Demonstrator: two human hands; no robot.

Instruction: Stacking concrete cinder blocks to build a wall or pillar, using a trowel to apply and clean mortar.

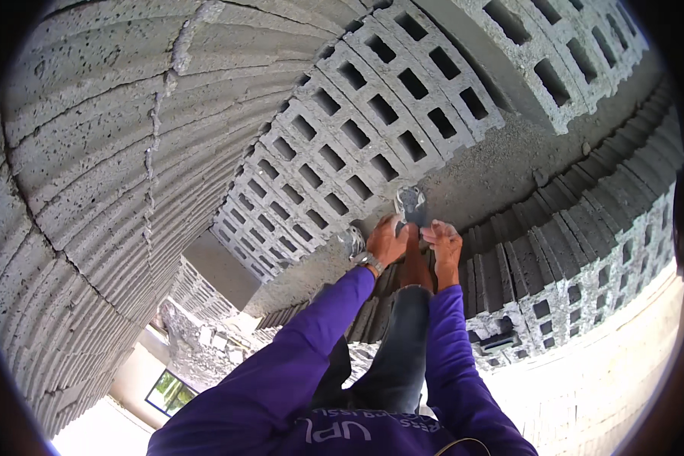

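My left hand (pixel 386 242), with a silver wristwatch (pixel 368 261) at the wrist, reaches down to the ankle end of a grey shoe (pixel 410 204) on my raised or forward foot. Its fingers are closed at the shoe's upper edge. Just right of the bare ankle (pixel 415 254) is my right hand (pixel 444 242). The fingers of that hand are bent in toward the ankle and pressed together, and whatever is between them is too small to make out. My other shoe (pixel 353 240) shows in part beside the left wrist.
Stacked hollow concrete blocks (pixel 342 133) rise ahead and to the left as a wall (pixel 121 129). More blocks (pixel 543 61) stand at the upper right. A long row of blocks (pixel 555 243) runs close along my right side. Gritty ground (pixel 501 167) lies between the stacks, with small stones (pixel 540 177).
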